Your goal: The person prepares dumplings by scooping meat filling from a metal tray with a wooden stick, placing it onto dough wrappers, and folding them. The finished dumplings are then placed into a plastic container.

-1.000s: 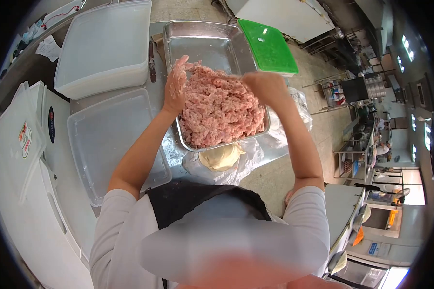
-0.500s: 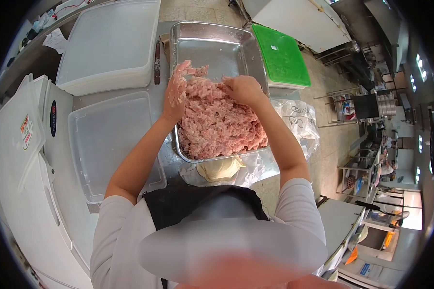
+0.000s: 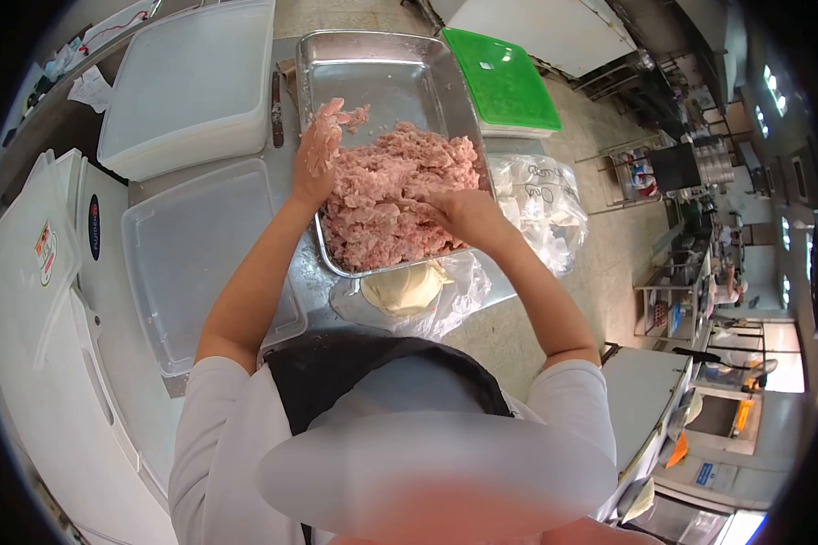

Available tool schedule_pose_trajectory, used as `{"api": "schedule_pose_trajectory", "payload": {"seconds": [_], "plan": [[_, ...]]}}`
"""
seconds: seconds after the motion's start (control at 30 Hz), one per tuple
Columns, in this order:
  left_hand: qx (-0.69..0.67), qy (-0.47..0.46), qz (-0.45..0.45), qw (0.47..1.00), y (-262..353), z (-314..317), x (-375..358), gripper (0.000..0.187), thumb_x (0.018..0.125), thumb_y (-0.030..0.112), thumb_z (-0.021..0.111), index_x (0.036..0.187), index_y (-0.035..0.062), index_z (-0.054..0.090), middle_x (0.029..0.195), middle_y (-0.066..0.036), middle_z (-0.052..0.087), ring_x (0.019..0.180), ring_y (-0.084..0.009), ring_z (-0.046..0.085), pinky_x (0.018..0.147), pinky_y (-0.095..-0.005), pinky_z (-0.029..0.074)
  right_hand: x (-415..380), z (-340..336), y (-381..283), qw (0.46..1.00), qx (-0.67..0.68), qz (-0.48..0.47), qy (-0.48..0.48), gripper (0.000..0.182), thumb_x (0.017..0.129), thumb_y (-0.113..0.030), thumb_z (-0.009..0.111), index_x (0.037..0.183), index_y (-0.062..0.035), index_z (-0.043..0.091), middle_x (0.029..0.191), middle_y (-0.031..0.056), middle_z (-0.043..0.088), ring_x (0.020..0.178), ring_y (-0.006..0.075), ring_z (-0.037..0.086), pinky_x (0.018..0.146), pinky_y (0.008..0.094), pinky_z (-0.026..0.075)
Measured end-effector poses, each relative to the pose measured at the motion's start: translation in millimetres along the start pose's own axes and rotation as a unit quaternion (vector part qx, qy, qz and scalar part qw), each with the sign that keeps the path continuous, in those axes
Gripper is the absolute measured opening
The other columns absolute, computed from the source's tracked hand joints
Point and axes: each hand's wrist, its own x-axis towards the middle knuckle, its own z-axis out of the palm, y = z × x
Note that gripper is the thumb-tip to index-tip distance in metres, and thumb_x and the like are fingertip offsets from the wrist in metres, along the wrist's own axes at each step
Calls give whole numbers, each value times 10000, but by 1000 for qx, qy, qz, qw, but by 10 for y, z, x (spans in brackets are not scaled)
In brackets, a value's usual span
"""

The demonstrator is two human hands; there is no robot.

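The left hand (image 3: 316,159) hangs half-open, merely smeared, while the right hand (image 3: 471,218), fingertips buried, grip unclear, could shove heaped minced meat (image 3: 377,186) over the tray (image 3: 364,86) rim.

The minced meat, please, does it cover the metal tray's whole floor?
No, beyond the minced meat, the metal tray shows its bare floor.
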Motion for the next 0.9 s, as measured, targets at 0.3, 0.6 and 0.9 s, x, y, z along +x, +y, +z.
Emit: {"api": "schedule_pose_trajectory", "payload": {"seconds": [0.3,0.6,0.9], "plan": [[-20,6,25,999,-67,24,29,485,995,378,373,1345,48,434,1138,-171,596,1102,-340,542,1001,-397,372,-454,-614,-355,984,-104,147,13,249,922,-288,548,773,-94,597,656,95,615,638,280,634,563,411,488],[-52,41,-12,998,4,45,17,436,1009,302,343,1365,62,415,1165,-173,574,1075,-325,552,990,-413,380,260,-386,-717,969,-154,59,182,82,818,-119,554,773,-67,599,651,94,612,612,258,644,507,386,493],[56,11,26,998,-62,45,30,447,994,269,386,1392,66,373,1193,-166,553,1126,-331,517,992,-438,372,-152,-13,-376,974,-80,201,63,107,840,-130,522,850,-82,617,732,131,645,713,308,654,594,452,505]]}}
